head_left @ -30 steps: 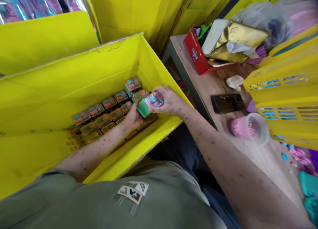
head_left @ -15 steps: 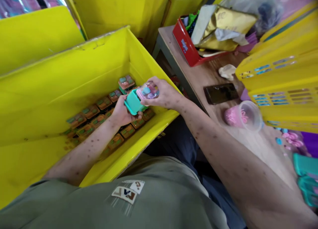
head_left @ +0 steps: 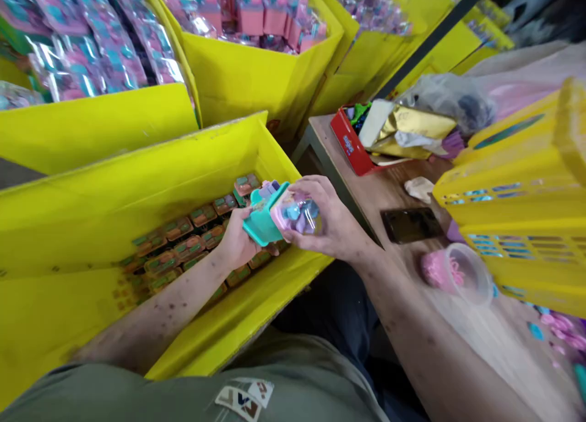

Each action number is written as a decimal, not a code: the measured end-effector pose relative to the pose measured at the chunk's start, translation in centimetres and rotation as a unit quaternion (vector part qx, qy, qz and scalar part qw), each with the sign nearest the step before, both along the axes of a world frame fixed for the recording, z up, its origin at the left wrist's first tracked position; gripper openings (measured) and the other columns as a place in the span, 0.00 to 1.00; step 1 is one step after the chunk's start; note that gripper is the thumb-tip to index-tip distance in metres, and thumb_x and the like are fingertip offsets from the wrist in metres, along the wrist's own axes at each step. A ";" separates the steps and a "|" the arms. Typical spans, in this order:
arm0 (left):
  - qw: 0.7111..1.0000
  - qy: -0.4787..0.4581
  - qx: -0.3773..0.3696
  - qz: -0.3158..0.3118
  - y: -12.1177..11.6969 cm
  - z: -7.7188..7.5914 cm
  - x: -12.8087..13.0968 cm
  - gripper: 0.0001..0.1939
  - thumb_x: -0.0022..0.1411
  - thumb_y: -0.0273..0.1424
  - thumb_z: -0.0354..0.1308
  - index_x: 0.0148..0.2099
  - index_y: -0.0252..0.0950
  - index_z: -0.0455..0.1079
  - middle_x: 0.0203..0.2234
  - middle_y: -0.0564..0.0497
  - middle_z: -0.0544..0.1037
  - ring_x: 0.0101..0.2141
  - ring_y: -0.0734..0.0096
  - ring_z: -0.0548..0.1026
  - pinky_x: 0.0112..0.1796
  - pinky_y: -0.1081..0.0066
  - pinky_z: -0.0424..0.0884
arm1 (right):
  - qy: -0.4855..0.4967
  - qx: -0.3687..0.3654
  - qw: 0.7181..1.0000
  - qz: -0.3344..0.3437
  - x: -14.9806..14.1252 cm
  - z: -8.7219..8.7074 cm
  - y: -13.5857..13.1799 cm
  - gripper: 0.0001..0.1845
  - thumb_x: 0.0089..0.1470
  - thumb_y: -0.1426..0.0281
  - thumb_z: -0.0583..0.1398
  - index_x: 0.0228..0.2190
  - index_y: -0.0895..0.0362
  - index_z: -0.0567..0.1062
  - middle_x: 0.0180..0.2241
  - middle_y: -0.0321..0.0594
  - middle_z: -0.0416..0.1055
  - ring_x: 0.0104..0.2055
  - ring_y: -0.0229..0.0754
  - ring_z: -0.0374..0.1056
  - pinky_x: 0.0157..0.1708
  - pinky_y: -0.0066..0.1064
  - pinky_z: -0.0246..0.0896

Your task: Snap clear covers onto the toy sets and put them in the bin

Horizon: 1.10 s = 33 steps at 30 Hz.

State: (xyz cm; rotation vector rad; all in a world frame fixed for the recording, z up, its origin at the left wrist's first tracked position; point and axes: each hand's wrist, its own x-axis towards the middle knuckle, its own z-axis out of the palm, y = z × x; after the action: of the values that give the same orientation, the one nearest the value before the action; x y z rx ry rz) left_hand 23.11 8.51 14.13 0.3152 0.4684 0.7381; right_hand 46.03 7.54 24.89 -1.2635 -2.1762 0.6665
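Head view: a small toy box (head_left: 270, 218) lies between left hand (head_left: 238, 239) and right hand (head_left: 332, 223), over the yellow carton (head_left: 137, 193), long axis running from one to the other; the left is wrapped around its teal end, the right cups its clear end, neither nearer.

Yellow cartons (head_left: 247, 71) line the top of the frame; a dark bar (head_left: 434, 39) slants across the upper right; a brown table (head_left: 389, 191) at right looks paler lower down.
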 end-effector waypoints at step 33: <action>0.990 0.027 -0.009 -0.139 -2.1 7.4 1.4 0.28 0.76 0.49 0.56 0.68 0.41 0.74 0.47 0.42 0.86 0.35 0.53 0.84 0.24 0.61 0.85 | -0.012 -0.003 0.996 -0.084 1.8 4.2 -7.6 0.56 0.60 0.50 0.75 0.77 0.37 0.54 0.72 0.50 0.61 0.72 0.68 0.65 0.70 0.69 0.71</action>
State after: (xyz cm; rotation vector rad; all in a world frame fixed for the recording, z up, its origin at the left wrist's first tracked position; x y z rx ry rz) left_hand 24.49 6.38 21.52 0.3750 0.4699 0.4546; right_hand 47.83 -0.01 29.12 -1.4458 -2.0587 0.5918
